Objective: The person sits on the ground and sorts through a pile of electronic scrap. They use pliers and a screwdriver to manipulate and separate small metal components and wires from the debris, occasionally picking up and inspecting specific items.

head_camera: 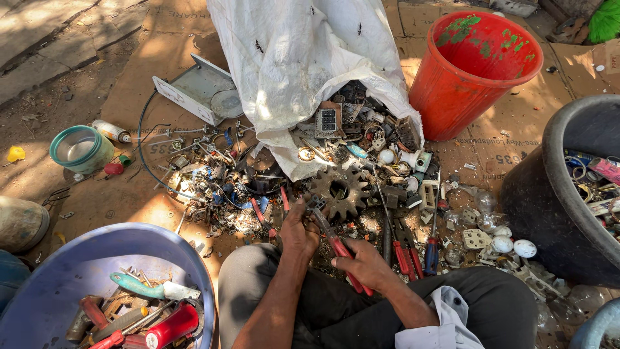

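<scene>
Red-handled pliers point(336, 242) amid crowding scrap point(226, 187)

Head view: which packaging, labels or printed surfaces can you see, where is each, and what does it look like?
White woven sack: top centre, open mouth spilling scrap.
Flattened cardboard: brown printed sheets covering the ground under the red bucket.
Pink label: on an item inside the black tub, right edge.

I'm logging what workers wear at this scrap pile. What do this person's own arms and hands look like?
Both hands are bare: no gloves, rings, watch or bands show on the left hand or the right hand. The left forearm is uncovered as far as the picture's edge. The right forearm is bare down to a white sleeve, rolled or pushed up near the elbow.
</scene>
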